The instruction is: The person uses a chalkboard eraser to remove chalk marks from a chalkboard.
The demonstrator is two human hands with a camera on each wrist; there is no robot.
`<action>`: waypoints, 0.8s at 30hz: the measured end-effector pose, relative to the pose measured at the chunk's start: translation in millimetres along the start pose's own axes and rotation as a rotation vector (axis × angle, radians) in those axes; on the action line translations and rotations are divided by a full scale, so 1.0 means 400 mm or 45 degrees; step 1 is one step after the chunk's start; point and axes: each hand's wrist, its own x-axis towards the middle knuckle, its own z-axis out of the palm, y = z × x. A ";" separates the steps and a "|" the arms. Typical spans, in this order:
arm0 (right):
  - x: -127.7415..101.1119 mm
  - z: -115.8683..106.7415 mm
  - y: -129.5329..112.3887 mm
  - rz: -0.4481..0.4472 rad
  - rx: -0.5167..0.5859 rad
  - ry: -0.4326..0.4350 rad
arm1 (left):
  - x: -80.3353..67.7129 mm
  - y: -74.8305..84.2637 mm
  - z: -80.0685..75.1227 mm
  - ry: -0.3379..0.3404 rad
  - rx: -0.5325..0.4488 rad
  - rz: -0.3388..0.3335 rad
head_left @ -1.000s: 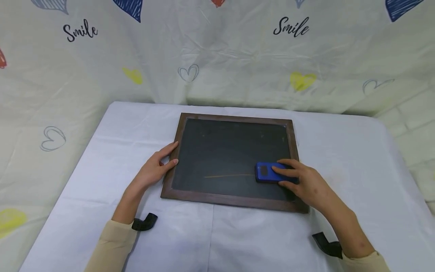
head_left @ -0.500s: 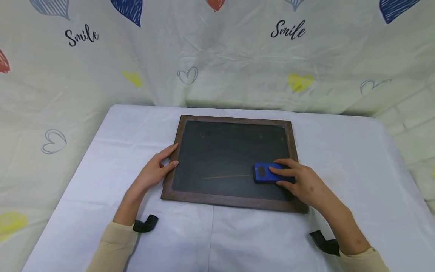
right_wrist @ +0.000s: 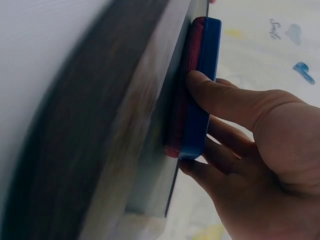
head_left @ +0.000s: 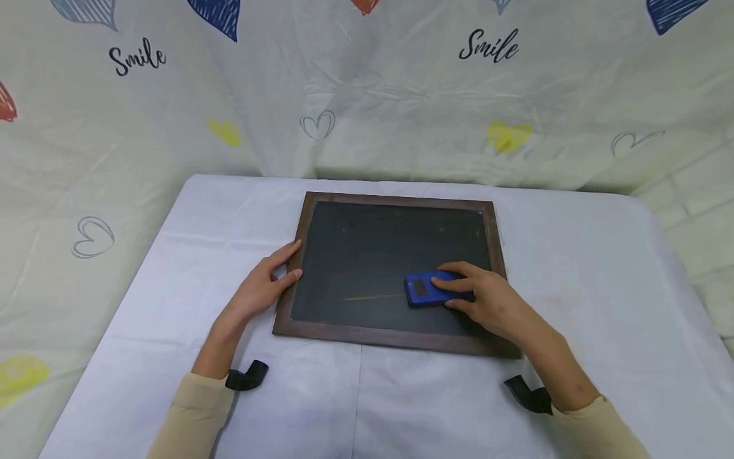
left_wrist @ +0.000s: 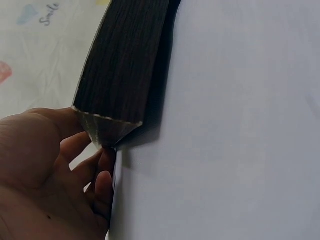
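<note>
A chalkboard (head_left: 367,255) in a dark brown wooden frame lies on the table, with a thin orange chalk line (head_left: 367,298) across its lower part. My left hand (head_left: 260,287) holds the frame's left side, thumb and index fingertip at its edge; in the left wrist view the other fingers (left_wrist: 103,187) curl close to the frame's underside. My right hand (head_left: 493,299) grips a blue chalkboard eraser (head_left: 421,290) from its right end, thumb along one long side and fingers on the other. The red pad (right_wrist: 176,120) faces the board. The eraser covers the line's right end.
A white cloth covers the table (head_left: 585,268) around the board. Behind it hangs a pale curtain (head_left: 395,83) printed with hearts and lettering. A black curved wrist mount (head_left: 246,376) juts from the left sleeve, another mount (head_left: 527,395) from the right.
My right hand has slid the eraser leftward across the lower part of the board, covering more of the orange line's right end. The left hand stays on the frame.
</note>
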 end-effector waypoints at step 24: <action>0.155 0.064 -0.141 -0.152 -0.008 -0.234 | -0.002 0.004 -0.002 0.022 0.023 -0.002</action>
